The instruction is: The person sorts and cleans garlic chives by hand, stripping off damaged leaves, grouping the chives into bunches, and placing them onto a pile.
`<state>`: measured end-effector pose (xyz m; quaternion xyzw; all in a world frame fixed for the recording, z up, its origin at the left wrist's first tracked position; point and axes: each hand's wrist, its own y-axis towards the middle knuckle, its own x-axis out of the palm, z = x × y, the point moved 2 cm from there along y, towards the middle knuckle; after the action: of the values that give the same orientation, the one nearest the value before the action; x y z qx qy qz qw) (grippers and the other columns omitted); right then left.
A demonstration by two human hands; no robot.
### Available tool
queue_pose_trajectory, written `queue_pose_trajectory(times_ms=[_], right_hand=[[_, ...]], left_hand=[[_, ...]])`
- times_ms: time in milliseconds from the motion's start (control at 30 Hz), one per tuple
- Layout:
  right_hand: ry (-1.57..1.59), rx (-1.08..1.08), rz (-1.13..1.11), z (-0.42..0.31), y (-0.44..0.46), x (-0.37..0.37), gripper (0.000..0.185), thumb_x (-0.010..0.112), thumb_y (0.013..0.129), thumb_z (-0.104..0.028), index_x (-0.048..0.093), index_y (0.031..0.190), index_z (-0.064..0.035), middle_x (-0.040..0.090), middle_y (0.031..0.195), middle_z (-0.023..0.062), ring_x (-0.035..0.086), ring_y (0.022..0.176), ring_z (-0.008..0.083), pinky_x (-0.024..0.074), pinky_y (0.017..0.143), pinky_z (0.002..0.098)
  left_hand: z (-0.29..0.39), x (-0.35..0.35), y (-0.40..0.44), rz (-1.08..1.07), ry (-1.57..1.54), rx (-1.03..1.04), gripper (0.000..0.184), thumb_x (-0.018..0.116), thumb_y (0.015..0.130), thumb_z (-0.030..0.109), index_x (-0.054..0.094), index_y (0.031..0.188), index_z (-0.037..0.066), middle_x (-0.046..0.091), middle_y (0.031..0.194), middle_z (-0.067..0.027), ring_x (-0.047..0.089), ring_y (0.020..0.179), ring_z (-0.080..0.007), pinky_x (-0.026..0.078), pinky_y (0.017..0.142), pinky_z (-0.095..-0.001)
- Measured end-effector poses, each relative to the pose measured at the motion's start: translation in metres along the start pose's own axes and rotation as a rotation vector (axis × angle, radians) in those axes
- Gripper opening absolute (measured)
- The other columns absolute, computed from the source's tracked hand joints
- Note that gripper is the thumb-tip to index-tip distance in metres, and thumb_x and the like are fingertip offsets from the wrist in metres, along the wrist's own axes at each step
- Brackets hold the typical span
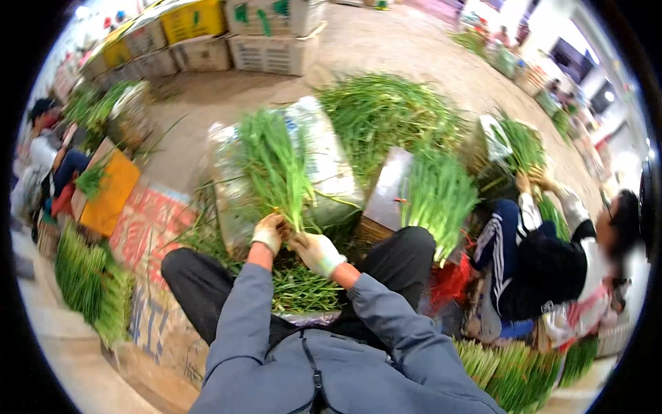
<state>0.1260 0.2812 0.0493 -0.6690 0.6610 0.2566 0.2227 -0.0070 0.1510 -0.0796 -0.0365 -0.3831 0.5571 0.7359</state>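
Observation:
A bunch of scallions (276,162) lies leaves-away over a plastic-wrapped bundle (227,176) in front of me, its root ends toward my body. My left hand (271,232), in a pale glove, is closed at the left of these lower ends. From the right, my right hand (318,254), gloved as well, has its fingers closed around the lower stalks. Exactly which stalks each hand pinches is partly hidden. Below the hands, loose green trimmings (303,288) fill the space between my knees.
Trimmed scallions (441,196) rest beside a metal-topped box (387,190) by my right knee. Behind is a heap of greens (389,114). A person (545,262) sits at right, handling scallions; another person (52,148) sits at left near an orange board (110,193). Crates (272,52) stand behind.

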Motion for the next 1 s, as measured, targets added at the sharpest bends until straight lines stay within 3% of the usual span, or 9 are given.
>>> queue_pose_trajectory(times_ms=[67, 200, 333, 400, 467, 600, 667, 767, 1000], right_hand=[[0.045, -0.174, -0.078, 0.015, -0.012, 0.019, 0.026, 0.058, 0.096, -0.029, 0.065, 0.097, -0.0047, 0.066, 0.084, 0.0212, 0.064, 0.079, 0.0425, 0.0508, 0.068, 0.0465], [0.054, 0.065, -0.199, 0.040, -0.018, 0.052, 0.023, 0.060, 0.094, -0.027, 0.065, 0.098, -0.0049, 0.066, 0.088, 0.0207, 0.064, 0.083, 0.0426, 0.0516, 0.071, 0.0451], [-0.183, -0.197, -1.042, 0.079, -0.051, 0.096, 0.044, 0.072, 0.081, -0.031, 0.068, 0.121, -0.0115, 0.072, 0.105, 0.0149, 0.069, 0.096, 0.0312, 0.0528, 0.085, 0.0422], [-0.475, 0.119, -0.822, 0.065, -0.019, 0.052, 0.041, 0.071, 0.082, -0.029, 0.068, 0.117, -0.0102, 0.071, 0.107, 0.0165, 0.068, 0.097, 0.0338, 0.0527, 0.084, 0.0436], [-0.294, 0.373, -0.264, 0.081, 0.014, 0.033, 0.039, 0.071, 0.082, -0.030, 0.067, 0.114, -0.0079, 0.070, 0.108, 0.0181, 0.066, 0.099, 0.0372, 0.0528, 0.083, 0.0452], [-0.256, 0.239, 0.179, 0.057, 0.052, 0.025, 0.052, 0.076, 0.080, -0.030, 0.058, 0.123, -0.0066, 0.067, 0.107, 0.0214, 0.065, 0.099, 0.0395, 0.0535, 0.081, 0.0455], [-0.295, 0.139, 0.205, 0.051, 0.070, 0.034, 0.057, 0.076, 0.080, -0.030, 0.055, 0.127, -0.0051, 0.065, 0.107, 0.0236, 0.066, 0.097, 0.0385, 0.0548, 0.081, 0.0449], [-0.287, 0.227, 0.169, 0.070, 0.088, 0.049, 0.021, 0.062, 0.086, -0.020, 0.072, 0.100, -0.0076, 0.069, 0.096, 0.0240, 0.068, 0.091, 0.0404, 0.0559, 0.079, 0.0469], [0.076, 0.133, 0.252, 0.051, 0.079, 0.020, 0.025, 0.065, 0.084, -0.017, 0.070, 0.103, -0.0012, 0.067, 0.097, 0.0222, 0.064, 0.095, 0.0400, 0.0515, 0.084, 0.0448]], left_hand=[[0.005, -0.002, 0.006, 0.090, 0.019, -0.043, 0.012, 0.055, 0.097, 0.015, 0.061, 0.100, 0.005, 0.062, 0.081, -0.0090, 0.060, 0.068, -0.0219, 0.046, 0.057, -0.0352], [0.018, 0.009, -0.005, 0.173, 0.088, -0.050, 0.014, 0.056, 0.097, 0.015, 0.062, 0.104, 0.006, 0.058, 0.074, -0.0056, 0.057, 0.062, -0.0178, 0.043, 0.051, -0.0316], [0.015, 0.004, 0.008, 0.120, 0.131, -0.117, 0.022, 0.062, 0.095, 0.013, 0.061, 0.116, 0.006, 0.054, 0.070, -0.0002, 0.046, 0.050, -0.0099, 0.035, 0.042, -0.0253], [0.017, 0.012, 0.004, 0.162, 0.189, -0.092, 0.026, 0.065, 0.094, 0.014, 0.061, 0.118, 0.005, 0.052, 0.068, 0.0011, 0.043, 0.047, -0.0091, 0.034, 0.041, -0.0245], [0.018, 0.019, -0.004, 0.137, 0.203, -0.058, 0.030, 0.068, 0.093, 0.016, 0.062, 0.119, 0.002, 0.054, 0.068, 0.0005, 0.047, 0.049, -0.0094, 0.036, 0.042, -0.0257], [0.021, 0.020, 0.001, 0.163, 0.318, -0.020, 0.035, 0.071, 0.091, 0.018, 0.065, 0.120, 0.000, 0.065, 0.078, -0.0030, 0.056, 0.056, -0.0109, 0.043, 0.047, -0.0293], [0.023, 0.023, -0.004, 0.208, 0.373, 0.117, 0.032, 0.073, 0.089, 0.018, 0.068, 0.115, -0.001, 0.068, 0.081, -0.0034, 0.058, 0.061, -0.0100, 0.045, 0.051, -0.0273], [0.026, 0.024, -0.012, 0.026, 0.449, 0.159, 0.028, 0.073, 0.089, 0.018, 0.070, 0.110, -0.001, 0.069, 0.083, -0.0034, 0.058, 0.064, -0.0105, 0.046, 0.054, -0.0250], [0.015, -0.010, 0.008, 0.166, 0.210, -0.091, 0.034, 0.065, 0.094, 0.029, 0.064, 0.116, 0.003, 0.069, 0.089, -0.0079, 0.063, 0.065, -0.0169, 0.048, 0.051, -0.0304]])
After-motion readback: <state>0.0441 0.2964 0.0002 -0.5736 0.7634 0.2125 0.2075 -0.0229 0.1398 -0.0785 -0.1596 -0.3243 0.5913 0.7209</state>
